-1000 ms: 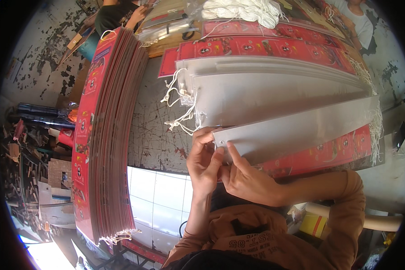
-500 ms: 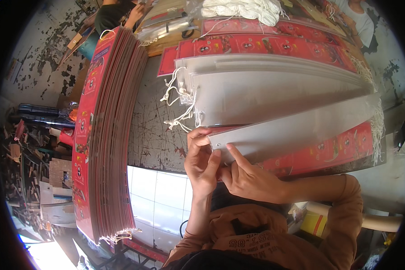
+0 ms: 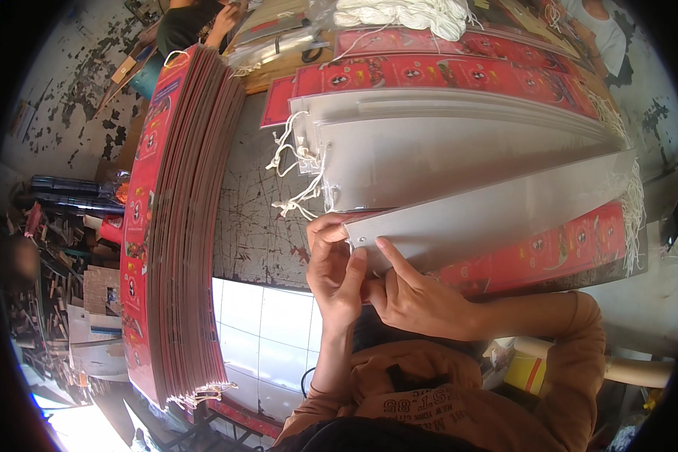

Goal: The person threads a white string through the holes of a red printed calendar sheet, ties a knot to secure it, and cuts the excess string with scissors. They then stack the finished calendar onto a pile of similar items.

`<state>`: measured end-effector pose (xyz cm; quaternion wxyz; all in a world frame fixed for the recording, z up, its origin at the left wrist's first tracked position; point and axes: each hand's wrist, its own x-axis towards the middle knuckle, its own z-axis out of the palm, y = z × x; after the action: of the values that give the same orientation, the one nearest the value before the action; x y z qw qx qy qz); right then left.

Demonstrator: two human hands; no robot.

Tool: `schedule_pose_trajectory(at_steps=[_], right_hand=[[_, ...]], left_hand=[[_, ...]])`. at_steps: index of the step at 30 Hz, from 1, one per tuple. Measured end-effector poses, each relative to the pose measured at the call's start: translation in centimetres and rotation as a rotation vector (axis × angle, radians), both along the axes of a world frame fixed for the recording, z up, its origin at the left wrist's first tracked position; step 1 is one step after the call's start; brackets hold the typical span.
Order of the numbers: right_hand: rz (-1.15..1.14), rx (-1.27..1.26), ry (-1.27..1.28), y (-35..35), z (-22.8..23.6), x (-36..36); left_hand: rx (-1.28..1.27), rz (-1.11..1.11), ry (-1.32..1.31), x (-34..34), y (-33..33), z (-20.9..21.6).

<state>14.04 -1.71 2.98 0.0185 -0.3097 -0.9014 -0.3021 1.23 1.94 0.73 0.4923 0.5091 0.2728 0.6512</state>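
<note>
A long banner sheet (image 3: 497,207) with a plain grey back slants up to the right in front of me, a small eyelet (image 3: 361,239) near its left corner. My left hand (image 3: 333,264) is closed on that corner, thumb on the grey face and fingers behind. The index finger of my right hand (image 3: 429,301) is stretched onto the grey face beside the eyelet. Its other fingers curl by the lower edge, close to my left thumb; what they hold, if anything, is hidden. Under the sheet lies a red printed banner (image 3: 535,252).
Grey-backed sheets (image 3: 459,154) with white cords (image 3: 301,202) lie beyond my hands, red banners (image 3: 429,73) behind them. A tall banner stack (image 3: 181,226) stands at left on the scratched table (image 3: 260,226). White cord hanks (image 3: 403,15) and two people are at the back.
The sheet's left corner and my left hand have shifted very slightly left. My grip and the right index finger's place beside the eyelet look the same.
</note>
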Motion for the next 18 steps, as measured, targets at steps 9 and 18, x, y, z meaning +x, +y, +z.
schedule_pose_trajectory(at_steps=[9,18], right_hand=[[0.006,-0.033,-0.009,-0.06,0.4,0.01],[-0.016,-0.037,0.001,-0.1,0.53,-0.21]], left_hand=[[-0.001,0.001,0.016,0.07,0.01,0.13],[-0.01,-0.04,-0.019,-0.12,0.15,-0.17]])
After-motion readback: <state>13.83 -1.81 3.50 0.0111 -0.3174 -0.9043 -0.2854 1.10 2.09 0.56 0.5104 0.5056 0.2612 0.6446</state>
